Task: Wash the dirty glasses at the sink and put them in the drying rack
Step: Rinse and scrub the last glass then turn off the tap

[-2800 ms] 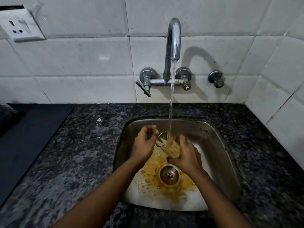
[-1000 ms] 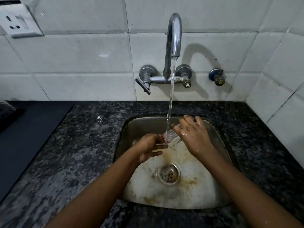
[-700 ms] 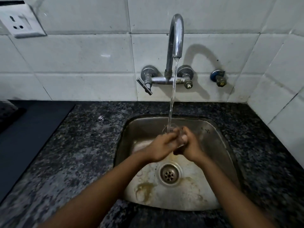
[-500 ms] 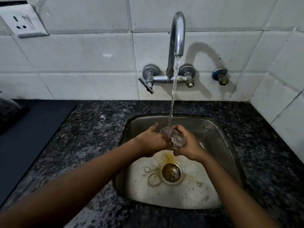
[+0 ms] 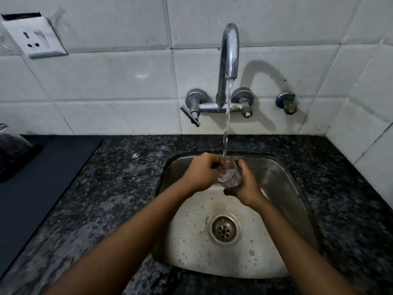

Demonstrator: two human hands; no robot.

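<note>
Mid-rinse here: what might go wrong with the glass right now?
The glass is wet and held over the steel sink between the left hand and right hand; a slip could crack it. The water stream hits near its rim and may splash onto the counter. No drying rack is in view.

lighting dim overall, cool grey cast. light source sits above and left of the faucet (image 5: 228, 60), which throws an arched shadow rightward on the wall tiles (image 5: 119, 81). a soft glare patch shows on one tile. wide-angle bending at the edges; lower countertop (image 5: 95, 199) and forearms smeared, soft.
</note>
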